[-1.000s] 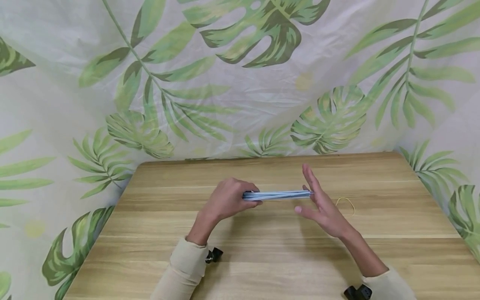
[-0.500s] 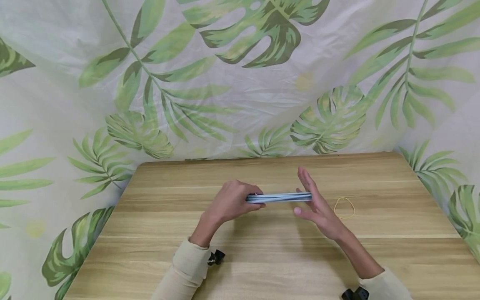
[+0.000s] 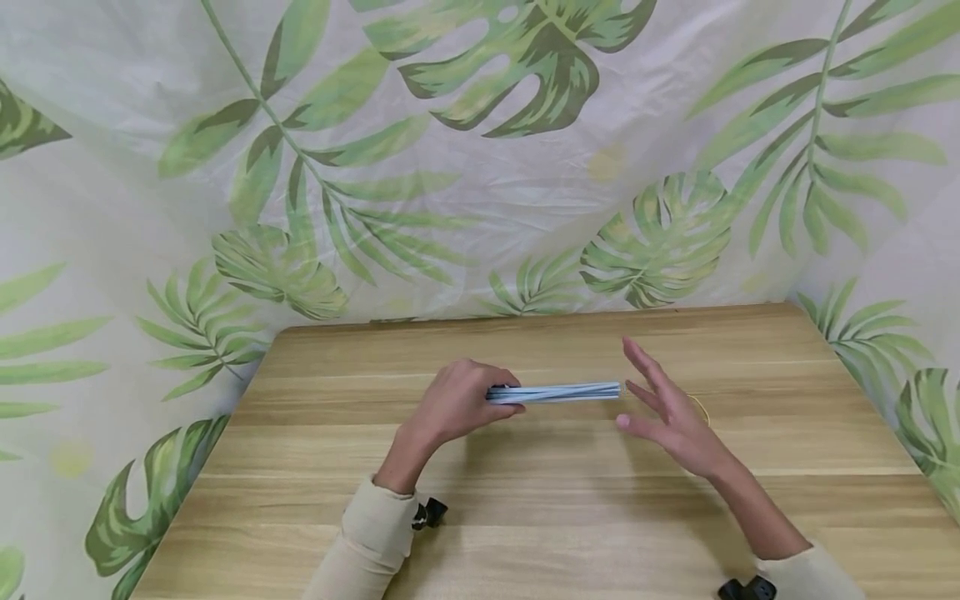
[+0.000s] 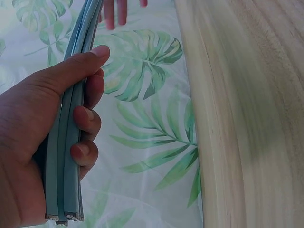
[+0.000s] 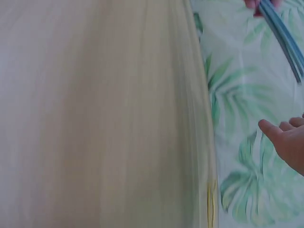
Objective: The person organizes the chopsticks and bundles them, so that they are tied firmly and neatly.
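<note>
My left hand (image 3: 453,404) grips a bundle of long, light blue strips (image 3: 558,392) by one end, holding it level above the table. The left wrist view shows the thumb across one side of the strips (image 4: 70,128) and the fingers curled round the other. Their near ends look silvery and flat; I cannot tell what kind of strips they are. My right hand (image 3: 675,425) stands just off the bundle's right end, fingers and thumb spread, holding nothing. Partly hidden behind it, a thin yellow rubber band (image 3: 705,408) lies on the table.
The wood-grain table (image 3: 570,517) fills the lower part of the head view. Behind its far edge hangs a pale cloth (image 3: 510,233) printed with green leaves. Small black cameras (image 3: 429,512) are worn at both wrists.
My right hand, which was against the bundle's right end, has drawn away to the right and now covers part of the rubber band. The left hand with the bundle has shifted only slightly.
</note>
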`<state>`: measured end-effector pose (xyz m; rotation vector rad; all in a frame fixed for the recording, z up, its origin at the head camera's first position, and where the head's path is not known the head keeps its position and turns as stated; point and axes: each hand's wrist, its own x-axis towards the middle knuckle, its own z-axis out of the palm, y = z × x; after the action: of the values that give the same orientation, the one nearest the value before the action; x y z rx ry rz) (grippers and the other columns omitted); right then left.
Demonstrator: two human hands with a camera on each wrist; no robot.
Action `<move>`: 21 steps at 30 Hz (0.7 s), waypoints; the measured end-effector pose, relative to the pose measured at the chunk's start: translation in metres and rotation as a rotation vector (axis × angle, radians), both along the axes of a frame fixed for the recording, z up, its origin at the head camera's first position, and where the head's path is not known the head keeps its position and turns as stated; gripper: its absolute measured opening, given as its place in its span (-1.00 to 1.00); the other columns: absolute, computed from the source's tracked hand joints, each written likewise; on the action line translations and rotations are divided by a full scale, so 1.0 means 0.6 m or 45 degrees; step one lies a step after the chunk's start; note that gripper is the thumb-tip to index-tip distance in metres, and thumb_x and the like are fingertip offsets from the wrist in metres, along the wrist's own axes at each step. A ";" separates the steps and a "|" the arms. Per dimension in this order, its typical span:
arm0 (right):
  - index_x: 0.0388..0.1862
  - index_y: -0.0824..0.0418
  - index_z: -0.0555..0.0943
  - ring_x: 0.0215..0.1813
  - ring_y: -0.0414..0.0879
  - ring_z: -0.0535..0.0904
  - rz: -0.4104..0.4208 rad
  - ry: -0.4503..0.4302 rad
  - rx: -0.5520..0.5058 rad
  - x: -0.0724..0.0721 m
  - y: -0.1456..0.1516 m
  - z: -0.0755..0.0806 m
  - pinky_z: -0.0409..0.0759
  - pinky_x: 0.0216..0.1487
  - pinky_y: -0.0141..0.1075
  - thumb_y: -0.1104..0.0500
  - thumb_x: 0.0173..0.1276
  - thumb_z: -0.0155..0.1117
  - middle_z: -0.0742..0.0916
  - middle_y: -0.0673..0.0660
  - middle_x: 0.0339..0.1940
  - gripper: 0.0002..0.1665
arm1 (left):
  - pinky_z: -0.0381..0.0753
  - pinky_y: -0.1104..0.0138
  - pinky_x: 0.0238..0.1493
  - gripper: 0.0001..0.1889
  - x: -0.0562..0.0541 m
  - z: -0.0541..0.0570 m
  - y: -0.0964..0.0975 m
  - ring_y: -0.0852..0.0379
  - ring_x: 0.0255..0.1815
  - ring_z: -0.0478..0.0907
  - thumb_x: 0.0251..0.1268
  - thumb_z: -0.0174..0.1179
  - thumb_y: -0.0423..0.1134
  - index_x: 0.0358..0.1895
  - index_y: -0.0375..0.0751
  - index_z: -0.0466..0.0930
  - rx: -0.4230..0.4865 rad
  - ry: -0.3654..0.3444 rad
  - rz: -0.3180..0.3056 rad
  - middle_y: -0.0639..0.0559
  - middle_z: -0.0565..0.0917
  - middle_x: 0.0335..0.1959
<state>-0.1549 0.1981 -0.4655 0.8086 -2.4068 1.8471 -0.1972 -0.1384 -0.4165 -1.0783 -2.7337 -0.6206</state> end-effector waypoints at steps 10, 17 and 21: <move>0.76 0.10 0.20 0.67 0.25 0.28 -0.179 -0.001 0.448 -0.004 0.102 0.003 0.29 0.37 -0.73 0.15 0.43 0.53 0.34 0.31 0.72 0.04 | 0.52 0.45 -0.39 -0.82 -0.002 -0.002 -0.004 0.42 -0.51 0.48 0.22 0.61 -0.07 -0.17 0.03 0.86 -0.013 -0.001 0.018 0.25 0.84 -0.33; 0.64 0.25 0.37 0.54 0.24 0.41 -0.184 0.008 0.619 -0.016 0.144 -0.008 0.50 0.41 -0.45 0.10 0.38 0.59 0.50 0.34 0.60 -0.05 | 0.54 0.44 -0.38 -0.81 0.000 -0.002 -0.004 0.41 -0.50 0.50 0.23 0.61 -0.09 -0.15 0.01 0.86 -0.025 -0.022 0.019 0.23 0.84 -0.32; 0.55 0.33 0.46 0.44 0.31 0.50 -0.180 0.078 0.662 -0.025 0.155 -0.014 0.62 0.35 -0.13 0.14 0.33 0.63 0.59 0.36 0.50 -0.12 | 0.57 0.43 -0.36 -0.80 0.001 -0.001 -0.004 0.40 -0.48 0.52 0.23 0.61 -0.08 -0.15 0.01 0.86 -0.038 -0.016 0.024 0.23 0.84 -0.31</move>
<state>-0.1699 0.2911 -0.4741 0.6686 -2.8532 1.1378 -0.1968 -0.1410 -0.4169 -1.0568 -2.7691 -0.5877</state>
